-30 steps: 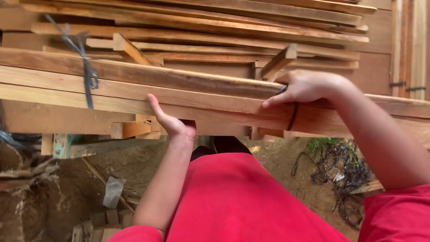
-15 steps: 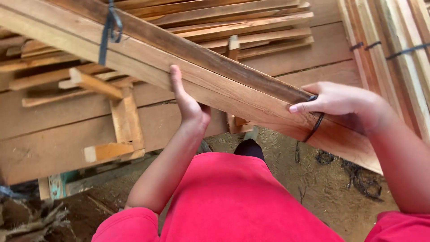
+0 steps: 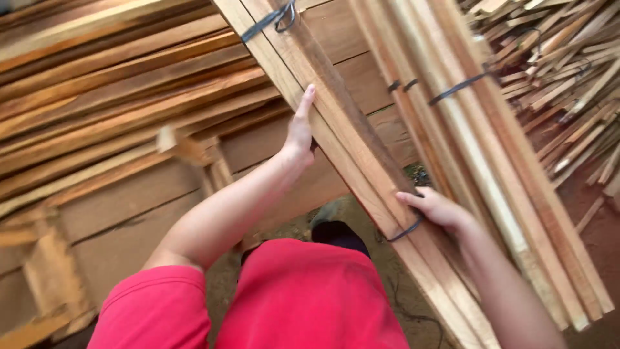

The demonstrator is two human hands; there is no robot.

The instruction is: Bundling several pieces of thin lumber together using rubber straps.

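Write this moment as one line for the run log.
left hand: under tied plank bundle | right hand: gripping bundle at black strap | beside: second bundle
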